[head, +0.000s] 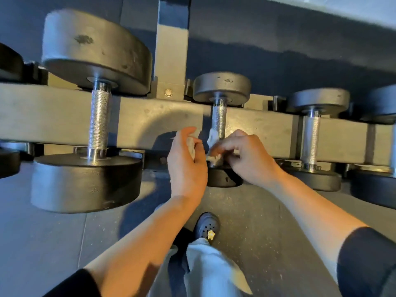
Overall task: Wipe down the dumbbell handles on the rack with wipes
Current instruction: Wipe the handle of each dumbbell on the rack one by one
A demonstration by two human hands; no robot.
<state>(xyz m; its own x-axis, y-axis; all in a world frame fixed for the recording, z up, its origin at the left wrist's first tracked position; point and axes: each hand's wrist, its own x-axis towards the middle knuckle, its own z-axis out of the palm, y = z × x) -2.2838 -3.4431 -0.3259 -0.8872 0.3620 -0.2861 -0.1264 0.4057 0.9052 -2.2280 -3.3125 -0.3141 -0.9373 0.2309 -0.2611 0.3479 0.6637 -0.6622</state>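
Several black dumbbells lie across the rack [150,116]. The small middle dumbbell has a knurled steel handle [219,120]. A crumpled white wipe [213,140] is wrapped on the near end of that handle, and my right hand [246,155] pinches it there with curled fingers. My left hand [186,161] is just left of the handle, fingers curled round a second bunched wipe [191,144]. A big dumbbell with a long knurled handle [99,118] lies to the left, and another dumbbell handle [311,138] to the right.
The rack's upright post [172,50] stands behind the middle dumbbell. Dark rubber floor [257,221] spreads below, with my dark shoe [206,225] and grey trouser leg near the rack. More dumbbell heads sit at both frame edges.
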